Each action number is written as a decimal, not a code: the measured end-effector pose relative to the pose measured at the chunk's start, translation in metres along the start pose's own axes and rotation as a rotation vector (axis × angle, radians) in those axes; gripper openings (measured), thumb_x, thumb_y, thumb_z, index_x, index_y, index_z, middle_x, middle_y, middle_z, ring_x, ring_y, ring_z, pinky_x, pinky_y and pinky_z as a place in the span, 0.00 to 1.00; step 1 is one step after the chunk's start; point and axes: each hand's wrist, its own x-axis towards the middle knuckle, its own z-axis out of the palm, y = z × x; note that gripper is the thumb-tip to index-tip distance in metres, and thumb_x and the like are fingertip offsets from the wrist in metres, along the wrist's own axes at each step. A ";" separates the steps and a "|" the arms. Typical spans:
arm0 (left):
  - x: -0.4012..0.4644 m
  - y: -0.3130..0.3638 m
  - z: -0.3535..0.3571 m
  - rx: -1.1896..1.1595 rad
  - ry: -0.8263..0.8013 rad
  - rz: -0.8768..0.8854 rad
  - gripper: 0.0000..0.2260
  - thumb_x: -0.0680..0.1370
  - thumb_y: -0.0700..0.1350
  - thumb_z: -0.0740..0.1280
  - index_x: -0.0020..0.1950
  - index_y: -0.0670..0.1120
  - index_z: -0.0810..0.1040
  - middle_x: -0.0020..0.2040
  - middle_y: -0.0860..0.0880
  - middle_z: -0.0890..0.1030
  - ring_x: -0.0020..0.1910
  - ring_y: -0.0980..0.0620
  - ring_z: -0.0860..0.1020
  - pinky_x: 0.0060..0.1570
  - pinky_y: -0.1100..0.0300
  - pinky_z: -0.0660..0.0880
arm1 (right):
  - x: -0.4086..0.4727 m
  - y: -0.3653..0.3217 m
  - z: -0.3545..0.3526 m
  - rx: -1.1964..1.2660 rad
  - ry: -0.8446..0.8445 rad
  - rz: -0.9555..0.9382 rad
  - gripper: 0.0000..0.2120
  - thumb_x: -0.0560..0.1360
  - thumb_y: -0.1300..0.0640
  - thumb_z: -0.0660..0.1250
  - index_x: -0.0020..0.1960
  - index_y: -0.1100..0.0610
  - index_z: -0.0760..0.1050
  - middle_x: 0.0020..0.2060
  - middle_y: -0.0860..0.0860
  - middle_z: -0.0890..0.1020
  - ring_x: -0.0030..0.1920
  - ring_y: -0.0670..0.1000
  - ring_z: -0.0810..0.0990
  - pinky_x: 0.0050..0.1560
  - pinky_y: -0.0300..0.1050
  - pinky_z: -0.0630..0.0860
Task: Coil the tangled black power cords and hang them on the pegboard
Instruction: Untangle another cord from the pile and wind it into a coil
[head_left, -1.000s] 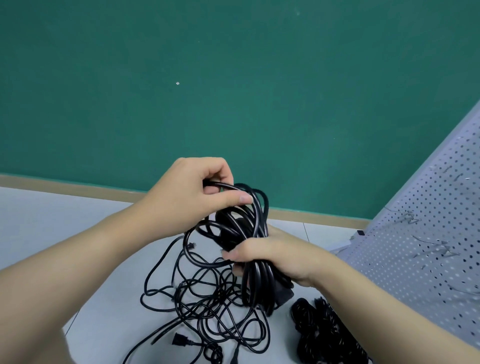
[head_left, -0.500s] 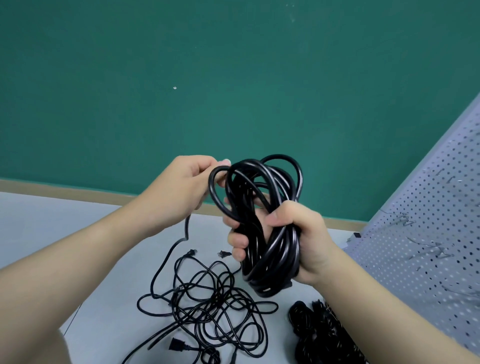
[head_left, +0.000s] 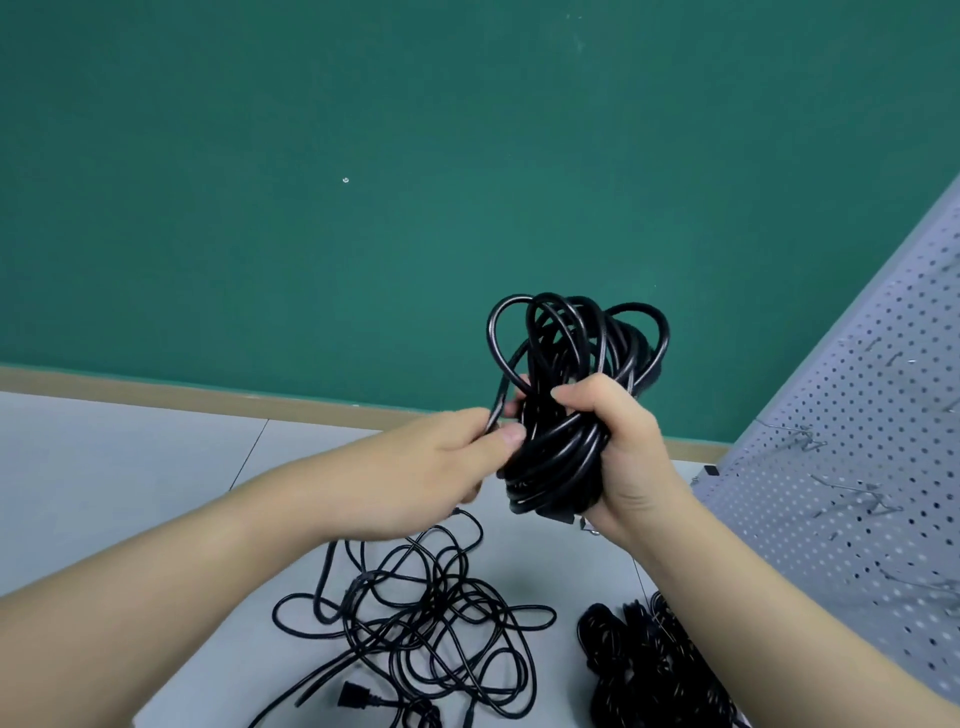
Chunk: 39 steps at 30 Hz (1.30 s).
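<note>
Lowered, left hand apparently pinches coiled cord.

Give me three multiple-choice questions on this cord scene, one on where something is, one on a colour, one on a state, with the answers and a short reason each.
1. Where is the pegboard?
A. flat under the cords
B. at the right, leaning
C. on the far wall

2. What colour is the wall behind the hands?
A. green
B. white
C. red

3. What state is the cord bundle in?
A. hung on a hook
B. lying on the table
C. held up in the air

Answers:
1 B, the perforated grey board rises along the right edge.
2 A, a green surface fills the background above the table.
3 C, the right hand grips the bundle above the table, while the left hand pinches a strand of it; the tangled cords lie loose below.
</note>
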 end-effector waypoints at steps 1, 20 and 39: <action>-0.003 0.004 0.002 0.030 -0.030 0.000 0.26 0.79 0.69 0.51 0.62 0.52 0.73 0.37 0.57 0.68 0.33 0.58 0.68 0.35 0.63 0.67 | 0.000 0.002 0.000 -0.048 0.007 -0.044 0.29 0.59 0.51 0.71 0.54 0.69 0.77 0.43 0.63 0.80 0.42 0.60 0.79 0.40 0.49 0.79; -0.005 0.026 0.020 -0.085 -0.114 -0.125 0.34 0.73 0.76 0.41 0.60 0.54 0.71 0.42 0.51 0.71 0.28 0.57 0.65 0.33 0.66 0.68 | -0.003 0.000 0.009 0.022 0.098 0.052 0.18 0.63 0.55 0.66 0.50 0.62 0.80 0.41 0.60 0.80 0.43 0.58 0.80 0.42 0.49 0.77; -0.016 0.009 0.001 0.614 0.174 0.327 0.15 0.84 0.57 0.57 0.42 0.53 0.71 0.31 0.55 0.71 0.33 0.53 0.70 0.33 0.56 0.70 | 0.008 -0.025 -0.024 -0.004 0.420 -0.215 0.15 0.71 0.49 0.74 0.45 0.53 0.70 0.33 0.53 0.70 0.28 0.53 0.73 0.31 0.45 0.69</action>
